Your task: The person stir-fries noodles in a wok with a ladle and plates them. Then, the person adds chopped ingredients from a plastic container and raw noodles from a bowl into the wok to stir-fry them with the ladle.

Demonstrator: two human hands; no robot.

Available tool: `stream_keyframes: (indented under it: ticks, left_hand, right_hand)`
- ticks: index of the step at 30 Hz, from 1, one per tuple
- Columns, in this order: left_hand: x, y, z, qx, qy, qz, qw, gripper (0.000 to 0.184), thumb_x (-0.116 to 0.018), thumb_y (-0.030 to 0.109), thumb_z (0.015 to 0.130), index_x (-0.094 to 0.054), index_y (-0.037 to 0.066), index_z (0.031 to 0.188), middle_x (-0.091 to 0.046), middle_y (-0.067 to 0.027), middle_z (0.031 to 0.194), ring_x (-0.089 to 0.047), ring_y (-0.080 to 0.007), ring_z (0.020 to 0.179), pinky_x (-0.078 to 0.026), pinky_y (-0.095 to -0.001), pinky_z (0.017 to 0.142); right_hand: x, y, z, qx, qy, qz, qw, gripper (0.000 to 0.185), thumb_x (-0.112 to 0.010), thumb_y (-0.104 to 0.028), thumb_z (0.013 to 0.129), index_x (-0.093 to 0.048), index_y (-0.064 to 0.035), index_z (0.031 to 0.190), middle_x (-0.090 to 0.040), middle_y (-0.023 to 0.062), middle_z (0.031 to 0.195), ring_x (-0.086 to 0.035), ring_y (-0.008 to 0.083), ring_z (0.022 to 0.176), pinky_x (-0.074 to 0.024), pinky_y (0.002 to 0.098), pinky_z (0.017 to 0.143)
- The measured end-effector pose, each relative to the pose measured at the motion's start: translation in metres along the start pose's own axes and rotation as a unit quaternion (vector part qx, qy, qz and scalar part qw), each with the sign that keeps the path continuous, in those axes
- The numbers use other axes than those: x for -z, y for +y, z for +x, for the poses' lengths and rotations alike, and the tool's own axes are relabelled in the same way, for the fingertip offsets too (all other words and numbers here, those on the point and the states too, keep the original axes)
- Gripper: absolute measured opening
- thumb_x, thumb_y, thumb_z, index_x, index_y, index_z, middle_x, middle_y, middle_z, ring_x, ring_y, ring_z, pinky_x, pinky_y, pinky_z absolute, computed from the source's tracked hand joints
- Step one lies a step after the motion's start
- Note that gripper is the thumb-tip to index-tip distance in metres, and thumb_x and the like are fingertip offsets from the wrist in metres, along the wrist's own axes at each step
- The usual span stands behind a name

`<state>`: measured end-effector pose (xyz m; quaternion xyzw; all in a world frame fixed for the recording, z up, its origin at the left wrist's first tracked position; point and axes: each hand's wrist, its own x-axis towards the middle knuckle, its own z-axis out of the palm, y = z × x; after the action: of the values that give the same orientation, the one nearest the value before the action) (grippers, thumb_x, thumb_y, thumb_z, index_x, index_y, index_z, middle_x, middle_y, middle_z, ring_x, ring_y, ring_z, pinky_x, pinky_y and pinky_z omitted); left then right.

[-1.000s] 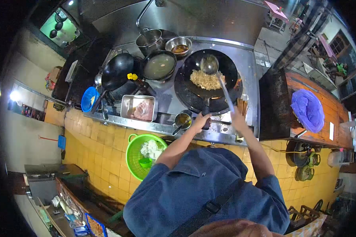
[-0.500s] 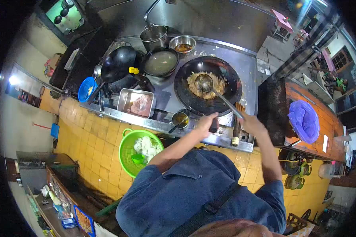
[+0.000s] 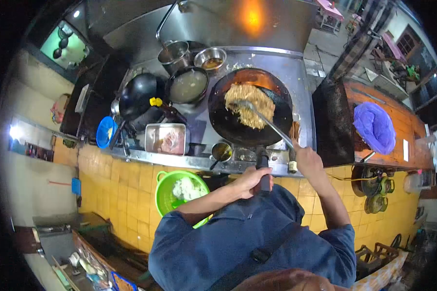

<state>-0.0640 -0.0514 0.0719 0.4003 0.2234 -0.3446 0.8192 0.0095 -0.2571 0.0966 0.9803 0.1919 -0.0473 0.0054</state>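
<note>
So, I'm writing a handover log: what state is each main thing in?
Wok, uncovered, part full
Food, heaped in the wok
Wok handle, gripped by the left hand
Ladle, gripped by the right hand, head in the food
Tray, uncovered, meat inside
Pan, uncovered, cloudy liquid inside
Steel bowl, uncovered, brownish liquid inside
Basket, uncovered, white food inside

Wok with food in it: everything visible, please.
The wok is round, wide and dark, apparently metal, with a long dark handle pointing toward the person. It sits over the metal stove, base hidden, any tilt unclear. Browned, shredded-looking food covers part of the inside, and the far wall glows orange. The left hand grips the handle; a ladle held in the right hand reaches into the food.
</note>
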Motion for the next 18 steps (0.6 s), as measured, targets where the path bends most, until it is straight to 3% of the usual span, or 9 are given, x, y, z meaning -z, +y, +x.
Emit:
stream_keyframes:
  ticks: [3, 4, 6, 8, 10, 12, 14, 15, 18]
  left_hand:
    - [0.031, 0.041, 0.033, -0.027, -0.011, 0.044, 0.999, 0.026, -0.049, 0.025, 0.089, -0.053, 0.004, 0.074, -0.056, -0.0079, 0.061, -0.054, -0.0176, 0.054, -0.047, -0.0299, 0.053]
    - [0.048, 0.046, 0.057, -0.057, 0.036, -0.043, 0.997, 0.024, -0.051, 0.023, 0.088, -0.052, 0.005, 0.071, -0.056, -0.0074, 0.063, -0.053, -0.0168, 0.053, -0.047, -0.0307, 0.052]
    - [0.059, 0.031, 0.064, -0.115, 0.066, 0.02, 0.991, 0.018, -0.053, 0.019, 0.087, -0.052, 0.004, 0.077, -0.055, -0.0076, 0.067, -0.053, -0.0166, 0.053, -0.047, -0.0313, 0.052]
    - [0.007, 0.015, 0.013, -0.103, 0.144, -0.009, 0.984, 0.017, -0.055, 0.018, 0.086, -0.052, 0.003, 0.08, -0.054, -0.0079, 0.07, -0.054, -0.0173, 0.056, -0.048, -0.0313, 0.052]
    - [0.016, -0.006, -0.005, 0.008, 0.004, -0.018, 1.0, 0.015, -0.055, 0.018, 0.086, -0.052, 0.003, 0.085, -0.054, -0.0075, 0.072, -0.056, -0.0176, 0.058, -0.049, -0.0316, 0.053]
    - [0.02, 0.001, 0.004, 0.011, 0.001, 0.006, 1.0, 0.014, -0.055, 0.017, 0.085, -0.051, 0.003, 0.086, -0.054, -0.0067, 0.07, -0.056, -0.0162, 0.058, -0.049, -0.0312, 0.053]
    - [0.05, 0.005, 0.036, -0.04, 0.036, 0.033, 0.998, 0.015, -0.056, 0.016, 0.085, -0.049, 0.003, 0.089, -0.053, -0.0058, 0.067, -0.055, -0.015, 0.057, -0.048, -0.0305, 0.051]
    - [0.071, -0.004, 0.069, -0.125, 0.045, 0.032, 0.991, 0.016, -0.056, 0.017, 0.085, -0.05, 0.003, 0.088, -0.054, -0.0055, 0.066, -0.055, -0.0144, 0.056, -0.047, -0.0301, 0.049]
    - [0.104, -0.001, 0.118, -0.206, 0.066, 0.081, 0.973, 0.014, -0.056, 0.016, 0.085, -0.049, 0.004, 0.085, -0.054, -0.005, 0.065, -0.055, -0.0153, 0.053, -0.046, -0.0305, 0.045]
  right_hand:
    - [0.0, 0.002, -0.011, 0.018, 0.002, 0.012, 1.0, 0.042, -0.041, -0.01, 0.085, -0.045, -0.0132, 0.127, -0.062, 0.0142, 0.072, -0.065, 0.0267, 0.065, -0.0531, 0.0369, 0.056]
    - [-0.006, 0.002, -0.007, 0.015, 0.0, 0.015, 1.0, 0.042, -0.041, -0.01, 0.085, -0.045, -0.0132, 0.127, -0.062, 0.0142, 0.072, -0.065, 0.0267, 0.065, -0.0531, 0.0369, 0.056]
    - [-0.041, 0.002, 0.002, -0.055, 0.0, -0.014, 0.998, 0.043, -0.041, -0.01, 0.085, -0.045, -0.0145, 0.127, -0.061, 0.0152, 0.074, -0.065, 0.0283, 0.067, -0.053, 0.0381, 0.056]
    - [-0.048, 0.014, 0.017, -0.084, 0.027, -0.047, 0.995, 0.044, -0.041, -0.011, 0.085, -0.044, -0.0177, 0.128, -0.061, 0.0157, 0.075, -0.065, 0.0279, 0.067, -0.0527, 0.0387, 0.055]
    - [-0.019, 0.018, 0.001, -0.087, 0.036, 0.013, 0.995, 0.051, -0.047, -0.01, 0.082, -0.041, -0.0233, 0.131, -0.059, 0.0183, 0.074, -0.062, 0.0321, 0.062, -0.05, 0.0428, 0.055]
    - [0.019, 0.019, -0.011, -0.1, 0.042, 0.051, 0.993, 0.051, -0.048, -0.012, 0.082, -0.041, -0.0257, 0.131, -0.059, 0.0172, 0.073, -0.061, 0.0343, 0.064, -0.0492, 0.0449, 0.056]
    - [0.026, 0.011, -0.026, -0.112, 0.085, 0.12, 0.983, 0.053, -0.049, -0.011, 0.081, -0.04, -0.0253, 0.131, -0.058, 0.0173, 0.072, -0.06, 0.0363, 0.066, -0.0485, 0.0465, 0.058]
    - [0.022, 0.005, -0.02, -0.143, 0.026, 0.126, 0.981, 0.055, -0.049, -0.01, 0.082, -0.037, -0.0225, 0.134, -0.06, 0.0171, 0.086, -0.062, 0.0345, 0.074, -0.05, 0.0453, 0.065]
    - [-0.039, -0.019, 0.017, -0.162, 0.065, 0.109, 0.979, 0.058, -0.047, -0.008, 0.082, -0.033, -0.0247, 0.135, -0.059, 0.0178, 0.084, -0.061, 0.0361, 0.068, -0.0498, 0.0462, 0.061]
